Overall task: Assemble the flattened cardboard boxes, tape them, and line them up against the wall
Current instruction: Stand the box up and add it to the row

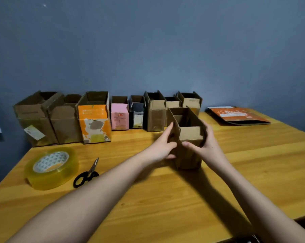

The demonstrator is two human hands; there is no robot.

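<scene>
Both hands are gripping an open-topped brown box (189, 137) standing upright on the desk (165, 199); the left hand (163, 145) is clasping its left side, the right hand (203, 142) curling round its right front; eight assembled boxes (93, 118) are lining the wall (148, 41) behind; tape roll (51, 168) and scissors (87, 173) are lying at left.

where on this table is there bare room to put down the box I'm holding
Bare wood lies right of the held box, below the flat cardboard stack, and along the near edge between your arms. Crowded: the box row at the wall, and the left by tape roll and scissors.
</scene>
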